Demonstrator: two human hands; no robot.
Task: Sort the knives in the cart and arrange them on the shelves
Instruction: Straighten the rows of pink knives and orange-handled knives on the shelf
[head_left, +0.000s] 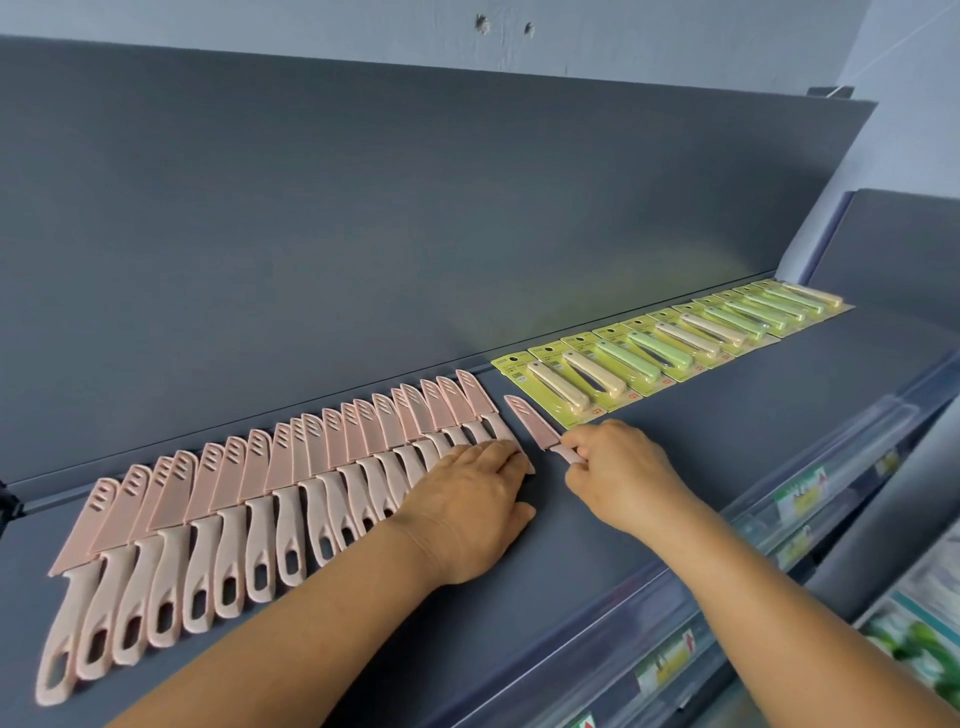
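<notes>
A long row of several pink sheathed knives lies side by side on the dark grey shelf, blades pointing to the back panel. My left hand rests flat with straight fingers on the handles at the row's right end. My right hand pinches the handle of one more pink knife, which lies on the shelf just right of the row, a small gap away. Its handle is mostly hidden in my fingers.
Right of the pink knife, several folding knives on yellow-green cards run in an overlapping row to the shelf's far right end. A clear price rail edges the shelf front. Lower shelves with packaged goods show at bottom right.
</notes>
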